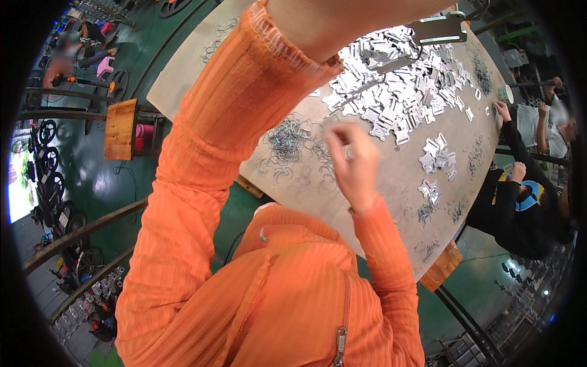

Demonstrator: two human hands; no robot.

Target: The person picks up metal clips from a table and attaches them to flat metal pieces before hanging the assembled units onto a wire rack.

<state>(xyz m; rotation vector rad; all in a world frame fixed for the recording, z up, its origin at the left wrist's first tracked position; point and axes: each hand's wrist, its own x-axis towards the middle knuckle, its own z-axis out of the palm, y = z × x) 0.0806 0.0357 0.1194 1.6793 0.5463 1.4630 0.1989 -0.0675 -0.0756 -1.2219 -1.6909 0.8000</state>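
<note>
Head view. Right hand [361,164] over the worktop [367,223], just beside a loose scatter of hooks [287,142]: thin, curved, grey wire, heaped left of the hand and thinning out toward it. Right fingers curled, thumb near them; blurred, so cannot tell whether they are together or apart, nor whether they hold a hook.

Left arm, in an orange sleeve [226,104], crosses the upper left of the view. Bare left wrist [330,24] leaves by the upper edge; left fingers out of view, their state cannot be told.

Plates [409,85]: flat, pale metal, with cut-outs; large overlapping pile beyond the right hand, some lying loose at its edge. Two smaller clusters of plates lie nearer, to the right of the hand. Further hooks in small groups along the right side of the worktop and at its upper left.

Metal bracket [437,30] at the top, overlapping the pile in view; contact with the left hand cannot be told. Cup [505,93] near the right edge of the worktop. Co-worker's black sleeve [510,137] beside that edge. Wooden stool [121,129] on the green floor [98,183], left.
</note>
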